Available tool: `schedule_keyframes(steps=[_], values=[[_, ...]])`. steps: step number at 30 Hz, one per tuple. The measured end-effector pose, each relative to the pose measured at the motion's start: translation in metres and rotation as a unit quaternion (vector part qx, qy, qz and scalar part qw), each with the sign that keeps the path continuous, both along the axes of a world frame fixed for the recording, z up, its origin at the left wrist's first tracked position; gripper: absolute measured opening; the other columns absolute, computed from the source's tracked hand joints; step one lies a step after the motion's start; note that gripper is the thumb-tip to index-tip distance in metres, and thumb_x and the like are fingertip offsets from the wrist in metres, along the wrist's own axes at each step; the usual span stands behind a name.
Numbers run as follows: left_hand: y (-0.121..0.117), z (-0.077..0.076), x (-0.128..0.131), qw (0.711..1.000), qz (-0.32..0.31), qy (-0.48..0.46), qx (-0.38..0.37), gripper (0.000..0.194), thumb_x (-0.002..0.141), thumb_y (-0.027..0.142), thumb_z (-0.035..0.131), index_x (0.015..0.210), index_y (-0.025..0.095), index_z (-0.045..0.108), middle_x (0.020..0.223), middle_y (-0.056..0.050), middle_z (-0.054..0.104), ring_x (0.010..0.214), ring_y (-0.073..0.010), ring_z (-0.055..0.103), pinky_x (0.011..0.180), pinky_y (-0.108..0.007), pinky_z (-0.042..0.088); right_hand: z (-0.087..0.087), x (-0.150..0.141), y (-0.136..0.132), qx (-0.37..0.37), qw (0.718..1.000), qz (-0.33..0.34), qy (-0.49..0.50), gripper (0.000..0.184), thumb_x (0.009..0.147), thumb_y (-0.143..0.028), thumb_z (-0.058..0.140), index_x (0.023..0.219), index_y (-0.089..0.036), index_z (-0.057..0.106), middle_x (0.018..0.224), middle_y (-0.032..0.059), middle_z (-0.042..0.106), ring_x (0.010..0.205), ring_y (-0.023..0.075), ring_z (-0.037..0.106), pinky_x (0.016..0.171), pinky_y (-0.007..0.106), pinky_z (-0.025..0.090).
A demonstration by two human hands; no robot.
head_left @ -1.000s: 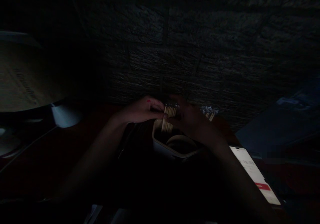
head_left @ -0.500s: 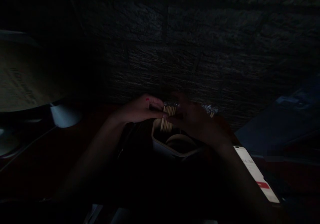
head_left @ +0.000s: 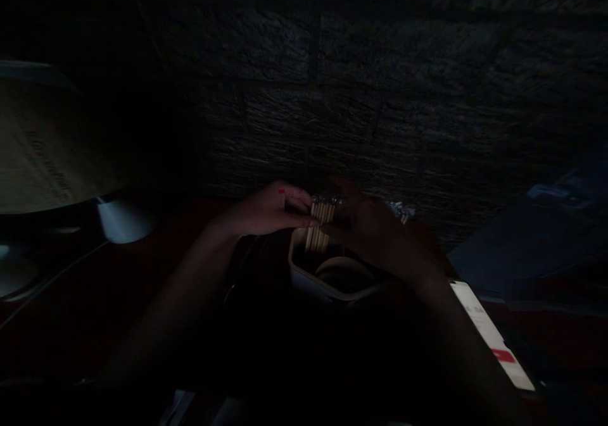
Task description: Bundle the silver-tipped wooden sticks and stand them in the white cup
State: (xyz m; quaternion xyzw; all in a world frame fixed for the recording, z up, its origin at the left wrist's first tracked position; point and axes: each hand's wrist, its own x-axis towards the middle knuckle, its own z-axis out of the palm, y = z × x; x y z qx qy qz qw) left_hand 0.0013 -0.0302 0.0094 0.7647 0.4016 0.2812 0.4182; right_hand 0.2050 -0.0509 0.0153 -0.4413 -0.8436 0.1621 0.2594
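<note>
A bundle of thin, pale wooden sticks with shiny silvery upper ends stands upright over an open, light-rimmed box. My left hand is closed on the bundle's left side, its thumb pressed across the front. From the right, my right hand reaches to the same sticks, thumb against them, fingers behind and mostly lost in the dark. A round, pale-rimmed object sits inside the box. Right of my right hand, more shiny ends show. The box's lower part is too dark to make out.
A dim brick-like wall rises behind the box. A lit phone lies to the right. On the left are a large tan printed object and a white cup-like object. Dark blue fabric shows at the right.
Both hands stay on the sticks with almost no movement. The phone appears slightly further right in view.
</note>
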Motion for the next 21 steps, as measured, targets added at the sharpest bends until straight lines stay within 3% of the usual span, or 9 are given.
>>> schedule_keyframes(steps=[9,21], values=[[0.0013,-0.0023,0.0043,0.999,0.0,0.015,0.035,0.016,0.074,0.023,0.07,0.086,0.012,0.069,0.089,-0.006,0.074,0.082,-0.0178,0.068,0.074,-0.029,0.051,-0.0006,-0.0037,0.0003,0.007,1.0,-0.008,-0.005,0.069,0.082,-0.018,0.061,0.144,-0.01,0.033,0.096,0.012,0.072,0.085,0.0258,0.069,0.076,0.036,0.049],[0.0021,-0.0037,0.0061,1.0,0.01,-0.001,0.022,0.013,0.074,0.022,0.069,0.083,0.012,0.069,0.086,-0.006,0.074,0.079,-0.0172,0.068,0.07,-0.026,0.051,-0.0004,-0.0034,0.0014,0.021,1.0,-0.008,-0.007,0.068,0.082,-0.017,0.059,0.144,-0.012,0.033,0.099,0.0118,0.071,0.088,0.0252,0.068,0.078,0.035,0.049]])
